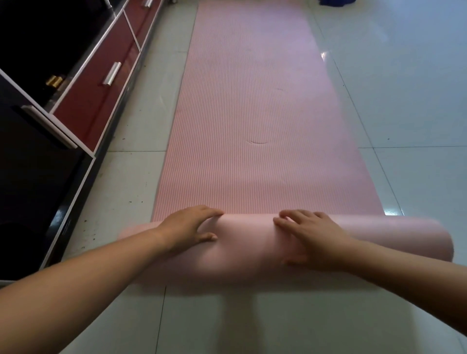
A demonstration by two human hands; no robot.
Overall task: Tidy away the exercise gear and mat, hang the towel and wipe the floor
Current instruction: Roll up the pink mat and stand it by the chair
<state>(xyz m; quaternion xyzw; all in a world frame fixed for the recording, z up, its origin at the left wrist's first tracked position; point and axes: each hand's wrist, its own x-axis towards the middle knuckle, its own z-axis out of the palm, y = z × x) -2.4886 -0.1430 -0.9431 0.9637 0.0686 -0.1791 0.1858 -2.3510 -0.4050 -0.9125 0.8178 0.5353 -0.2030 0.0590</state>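
A pink ribbed exercise mat (257, 106) lies flat on the tiled floor and stretches away from me. Its near end is wound into a thick roll (247, 255) lying across the view. My left hand (188, 226) presses on top of the roll left of centre, fingers curled over its far edge. On the right half of the roll rests my right hand (312, 236), fingers spread, thumb on the near side. Both hands bear on the roll from above.
A low cabinet (101, 83) with dark red drawers and silver handles runs along the left, close to the mat's left edge. Glossy pale floor tiles (404, 101) lie to the right. A bit of blue cloth (333, 2) shows at the top edge.
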